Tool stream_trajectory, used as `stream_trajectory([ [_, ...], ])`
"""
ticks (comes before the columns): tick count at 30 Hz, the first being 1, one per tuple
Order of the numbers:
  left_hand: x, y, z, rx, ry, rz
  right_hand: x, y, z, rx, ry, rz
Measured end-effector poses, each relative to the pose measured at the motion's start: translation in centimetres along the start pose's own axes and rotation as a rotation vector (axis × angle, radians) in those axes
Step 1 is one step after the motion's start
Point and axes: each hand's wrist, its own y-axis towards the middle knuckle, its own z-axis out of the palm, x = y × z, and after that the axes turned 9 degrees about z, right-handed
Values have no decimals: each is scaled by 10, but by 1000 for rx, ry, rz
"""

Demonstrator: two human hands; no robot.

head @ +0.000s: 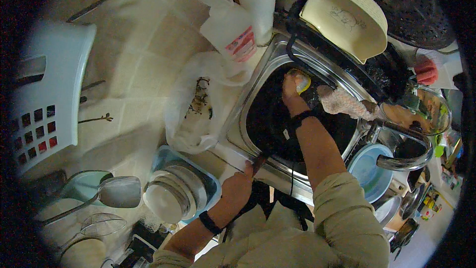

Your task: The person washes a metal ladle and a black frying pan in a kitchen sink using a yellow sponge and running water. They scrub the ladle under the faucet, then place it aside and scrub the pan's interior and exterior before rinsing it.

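A large black wok (267,119) fills the steel sink (235,134) in front of me. My left hand (238,188) is closed around its short brown handle (260,164) at the near rim. Inside the wok, toward the far side, my right hand (292,87) presses a yellowish sponge (305,83) to the dark surface. The fingers of that hand are partly hidden. A pale cloth (342,103) hangs over the sink's right edge, close to my right hand.
The curved steel faucet (409,163) and a blue basin (370,171) stand to the right. Beyond the sink sits a cream container (344,22). On the left are a plastic bag (174,119), a white bottle (232,31) and stacked bowls (163,197) in a blue tub (214,182).
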Motion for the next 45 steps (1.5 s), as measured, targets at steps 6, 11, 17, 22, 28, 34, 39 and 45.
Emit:
stream_trajectory([
  [6,-4,0,4,-54,48,2,-78,-147,-80,32,1921,-501],
  [11,-10,0,3,0,46,-8,-104,-113,-76,524,2114,-777],
  [17,-9,-3,8,-174,141,28,-131,-83,-25,-163,1397,-283],
  [22,-16,-3,20,-232,148,-37,-227,-101,29,140,881,-449],
  [28,-20,-1,33,-226,192,-77,-219,-168,103,96,496,-657],
  [34,-21,-3,38,-370,283,-45,-224,-263,53,619,1158,-730],
  [39,-20,-3,35,-370,292,-11,-254,-301,-21,1026,1684,-704],
  [45,-19,-1,30,-301,233,-9,-242,-262,24,966,1221,-769],
])
